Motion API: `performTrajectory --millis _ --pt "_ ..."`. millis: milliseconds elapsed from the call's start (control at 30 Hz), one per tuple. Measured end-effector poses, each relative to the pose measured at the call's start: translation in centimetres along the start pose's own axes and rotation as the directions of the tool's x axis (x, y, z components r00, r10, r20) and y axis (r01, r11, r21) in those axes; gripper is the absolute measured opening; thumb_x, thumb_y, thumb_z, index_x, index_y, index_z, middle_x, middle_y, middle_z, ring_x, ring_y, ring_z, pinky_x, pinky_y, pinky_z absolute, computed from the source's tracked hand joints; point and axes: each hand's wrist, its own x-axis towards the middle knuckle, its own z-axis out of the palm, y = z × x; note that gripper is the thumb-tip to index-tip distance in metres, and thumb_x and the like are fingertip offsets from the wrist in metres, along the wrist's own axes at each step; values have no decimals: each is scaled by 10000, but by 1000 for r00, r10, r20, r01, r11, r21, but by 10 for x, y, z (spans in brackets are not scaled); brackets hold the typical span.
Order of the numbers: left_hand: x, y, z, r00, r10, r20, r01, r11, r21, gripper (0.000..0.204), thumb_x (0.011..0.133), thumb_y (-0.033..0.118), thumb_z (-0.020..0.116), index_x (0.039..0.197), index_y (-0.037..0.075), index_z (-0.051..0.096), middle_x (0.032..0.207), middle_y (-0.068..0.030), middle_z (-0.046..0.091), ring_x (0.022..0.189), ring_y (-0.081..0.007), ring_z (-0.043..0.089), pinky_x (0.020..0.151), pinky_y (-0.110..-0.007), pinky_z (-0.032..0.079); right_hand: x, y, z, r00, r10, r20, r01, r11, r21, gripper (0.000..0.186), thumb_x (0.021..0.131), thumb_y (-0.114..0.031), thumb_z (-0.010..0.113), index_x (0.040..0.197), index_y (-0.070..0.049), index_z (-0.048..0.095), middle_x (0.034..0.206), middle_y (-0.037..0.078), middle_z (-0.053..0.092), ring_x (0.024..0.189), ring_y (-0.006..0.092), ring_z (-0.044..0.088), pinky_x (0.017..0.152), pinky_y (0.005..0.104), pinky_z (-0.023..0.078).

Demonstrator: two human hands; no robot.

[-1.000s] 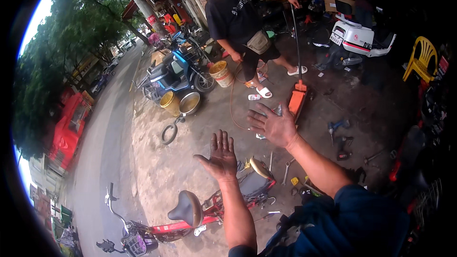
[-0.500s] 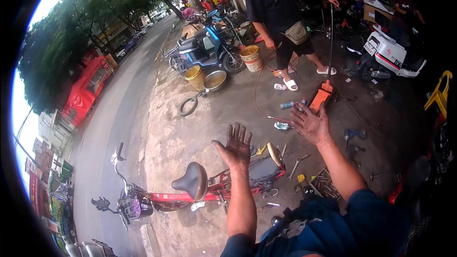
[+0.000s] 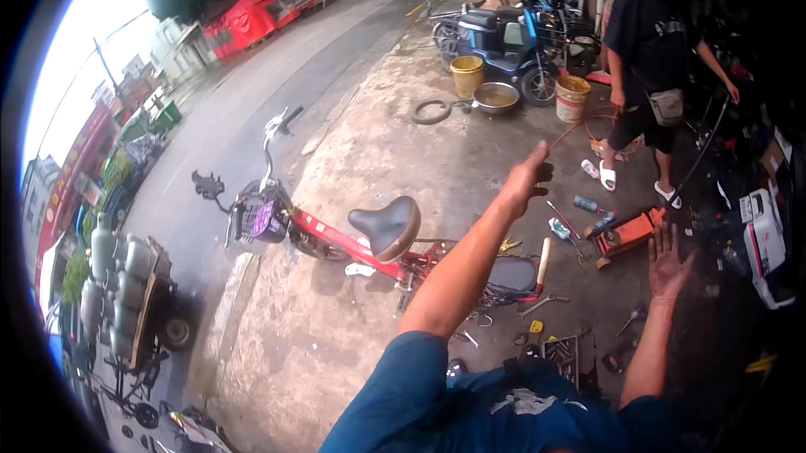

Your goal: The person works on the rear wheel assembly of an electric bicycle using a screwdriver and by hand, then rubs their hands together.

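My left hand [image 3: 527,176] is raised in the air with palm turned sideways and fingers slightly curved, holding nothing. It appears above the rear part of a red bicycle [image 3: 386,260] lying across the pavement below me. My right hand [image 3: 669,264] is raised at the right, fingers spread and empty, seen just below an orange floor jack [image 3: 625,233] on the ground. A wrench [image 3: 544,302], a yellow tape measure [image 3: 536,327] and a tool tray [image 3: 561,359] with metal pieces lie near the bicycle, between my forearms.
A co-worker [image 3: 651,50] stands beyond the jack, a hand near its long handle. A blue scooter [image 3: 512,41], buckets [image 3: 571,100] and a metal basin [image 3: 495,99] stand along the pavement. A white scooter [image 3: 760,243] is at the right. A cart [image 3: 147,310] with gas cylinders is on the road at left.
My view has turned toward the road, so the scene has swung rightward. My left hand has rotated from palm showing to sideways. The jack's handle leans lower in the co-worker's hand.
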Motion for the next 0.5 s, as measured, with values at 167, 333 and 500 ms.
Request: performTrajectory --millis 167,333,500 --pt "46 93 177 896 208 393 -443 364 819 568 731 536 546 1000 49 657 1027 -161 628 1047 -281 567 854 -399 427 -31 -33 -59 950 280 139 -251 948 -197 756 859 -497 455 1403 -53 173 1456 140 193 1348 275 182 1084 429 227" --pt "18 151 165 851 282 444 -500 175 848 531 729 522 570 1035 96 655 1056 -98 631 1032 -239 576 896 -362 396 -54 2 -105 932 357 60 -346 927 -148 747 848 -510 455 1394 -60 216 1447 118 233 1326 268 240 1067 424 253" --pt "0 224 194 816 459 352 -507 276 817 514 802 504 514 1100 100 621 1168 -92 581 1120 -214 526 936 -344 403 -76 -17 -51 854 63 -516 -95 995 -36 688 873 -555 343 1358 -70 311 1373 133 364 1265 313 343 1029 466 286"
